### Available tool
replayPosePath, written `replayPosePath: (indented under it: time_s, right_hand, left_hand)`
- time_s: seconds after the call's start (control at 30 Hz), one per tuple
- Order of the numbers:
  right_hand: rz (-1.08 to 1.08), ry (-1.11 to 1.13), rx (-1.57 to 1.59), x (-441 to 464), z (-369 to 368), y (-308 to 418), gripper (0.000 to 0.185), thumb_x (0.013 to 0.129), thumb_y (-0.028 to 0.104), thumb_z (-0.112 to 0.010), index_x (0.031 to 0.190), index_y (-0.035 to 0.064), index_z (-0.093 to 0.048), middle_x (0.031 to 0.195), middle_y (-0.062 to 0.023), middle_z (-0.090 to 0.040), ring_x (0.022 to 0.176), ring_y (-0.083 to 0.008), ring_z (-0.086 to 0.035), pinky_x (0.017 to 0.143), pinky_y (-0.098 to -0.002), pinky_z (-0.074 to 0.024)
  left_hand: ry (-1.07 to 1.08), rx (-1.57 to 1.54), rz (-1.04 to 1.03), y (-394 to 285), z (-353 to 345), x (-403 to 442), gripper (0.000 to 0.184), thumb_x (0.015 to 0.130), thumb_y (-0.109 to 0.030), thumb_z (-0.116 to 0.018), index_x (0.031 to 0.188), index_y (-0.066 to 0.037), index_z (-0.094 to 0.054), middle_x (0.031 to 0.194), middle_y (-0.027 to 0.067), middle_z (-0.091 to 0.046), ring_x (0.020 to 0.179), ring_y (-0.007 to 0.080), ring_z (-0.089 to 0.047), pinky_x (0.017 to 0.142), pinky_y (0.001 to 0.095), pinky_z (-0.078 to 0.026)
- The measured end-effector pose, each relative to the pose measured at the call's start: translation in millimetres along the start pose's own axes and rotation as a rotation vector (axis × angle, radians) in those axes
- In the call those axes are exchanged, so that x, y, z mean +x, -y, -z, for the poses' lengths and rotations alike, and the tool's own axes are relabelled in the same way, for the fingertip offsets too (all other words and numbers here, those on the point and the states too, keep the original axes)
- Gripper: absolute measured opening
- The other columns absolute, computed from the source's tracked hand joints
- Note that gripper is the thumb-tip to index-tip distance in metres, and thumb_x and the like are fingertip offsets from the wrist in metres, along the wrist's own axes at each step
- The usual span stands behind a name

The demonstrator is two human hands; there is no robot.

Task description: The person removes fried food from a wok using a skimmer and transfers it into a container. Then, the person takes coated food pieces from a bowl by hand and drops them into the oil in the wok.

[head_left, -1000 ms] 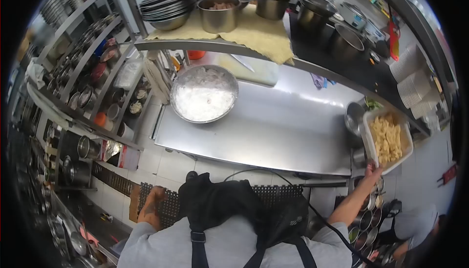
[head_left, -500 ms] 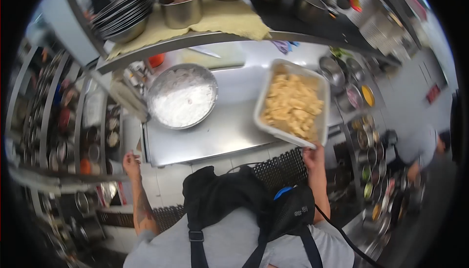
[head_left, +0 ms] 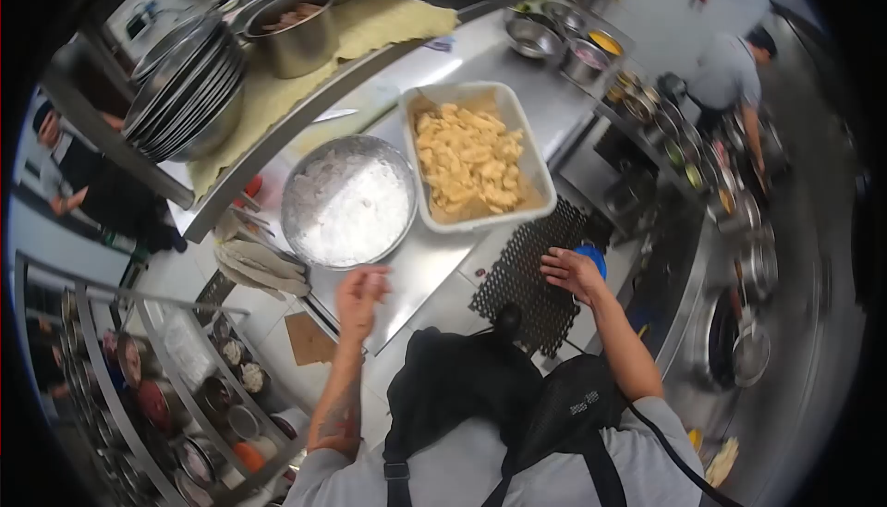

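Observation:
A white plastic tub (head_left: 540, 204) lined with brown paper stands on the steel table, full of golden-yellow pieces of food (head_left: 468, 158). Left of it and close against it is a round metal bowl (head_left: 289, 220) of white powder that looks like flour (head_left: 365, 216), greyer at the back left. My left hand (head_left: 362, 302) is just in front of the bowl at the table's front edge, empty, its fingers loosely bent and apart. Out to the right, my right hand (head_left: 573, 274) hovers over the floor mat, fingers stretched out and holding nothing.
An overhead shelf carries stacked metal bowls (head_left: 189, 91) and a pot of meat (head_left: 291, 31). A knife (head_left: 334, 114) lies behind the flour bowl. Metal bowls (head_left: 534, 37) stand at the far right. One co-worker (head_left: 725, 82) is at the right, another (head_left: 78, 170) at the left.
My right hand has let go of the tub, which now sits closer to the bowl. My left hand has come in from the left toward the table. The view has turned to the right.

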State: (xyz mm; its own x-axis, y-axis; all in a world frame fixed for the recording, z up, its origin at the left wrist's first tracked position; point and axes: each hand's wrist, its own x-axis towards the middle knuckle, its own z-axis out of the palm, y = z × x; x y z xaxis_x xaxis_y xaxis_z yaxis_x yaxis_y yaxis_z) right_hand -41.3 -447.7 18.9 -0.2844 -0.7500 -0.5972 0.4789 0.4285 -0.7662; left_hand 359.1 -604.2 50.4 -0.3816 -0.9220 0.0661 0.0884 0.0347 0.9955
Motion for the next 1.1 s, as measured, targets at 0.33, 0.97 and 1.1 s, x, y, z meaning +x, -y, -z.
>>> replayPosePath:
  time_s: [0.33,0.97,1.1]
  right_hand:
    - [0.242,-0.41,-1.336,-230,53,-160,0.04,0.085,0.025,-0.059,0.122,0.0096,-0.057,0.098,-0.0166,-0.067,0.083,-0.0331,-0.065,0.076,-0.0443,-0.0509]
    - [0.537,-1.197,0.307,-535,312,-287,0.047,0.089,0.045,-0.056,0.114,0.0051,-0.056,0.097,-0.0114,-0.06,0.084,-0.0216,-0.06,0.077,-0.0375,-0.0515]
    - [0.584,-1.041,1.005,-545,386,-267,0.066,0.089,0.043,-0.056,0.145,0.0248,-0.025,0.133,-0.0293,-0.034,0.122,-0.039,-0.041,0.1,-0.0473,-0.0399]
  left_hand:
    - [0.649,0.792,-0.099,374,15,-112,0.034,0.087,-0.033,-0.059,0.091,0.0,-0.066,0.071,0.0121,-0.064,0.065,0.025,-0.062,0.061,0.0378,-0.049]
    - [1.18,0.778,0.127,153,-107,-236,0.022,0.093,-0.017,-0.053,0.1,0.003,-0.06,0.075,0.0076,-0.065,0.06,0.0137,-0.059,0.053,0.0278,-0.048]
    - [0.989,0.643,0.199,126,-64,-261,0.027,0.093,-0.023,-0.054,0.111,-0.004,-0.062,0.082,0.0113,-0.068,0.068,0.0191,-0.064,0.064,0.0315,-0.051]
